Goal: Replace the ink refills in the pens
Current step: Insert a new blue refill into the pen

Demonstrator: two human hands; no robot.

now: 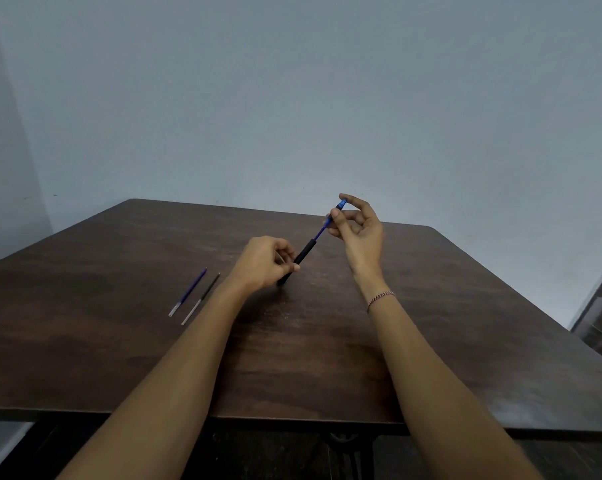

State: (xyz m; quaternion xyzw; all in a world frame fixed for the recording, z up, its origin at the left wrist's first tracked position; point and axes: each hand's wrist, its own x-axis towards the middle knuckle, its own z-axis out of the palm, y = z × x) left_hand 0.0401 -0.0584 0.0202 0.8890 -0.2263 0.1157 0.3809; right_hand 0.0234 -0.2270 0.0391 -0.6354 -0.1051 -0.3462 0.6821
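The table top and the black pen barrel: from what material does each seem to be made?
The table top looks like dark brown wood or veneer, with visible grain and a dull sheen. The black pen barrel, held by the left hand, looks like matte plastic or rubber; its even, unreflecting surface leaves that open.

Dim, flat, cool indoor light. Soft, faint shadows on the dark desk (327, 358). Wide-angle bowing toward the edges. Slightly soft, smeared detail throughout.
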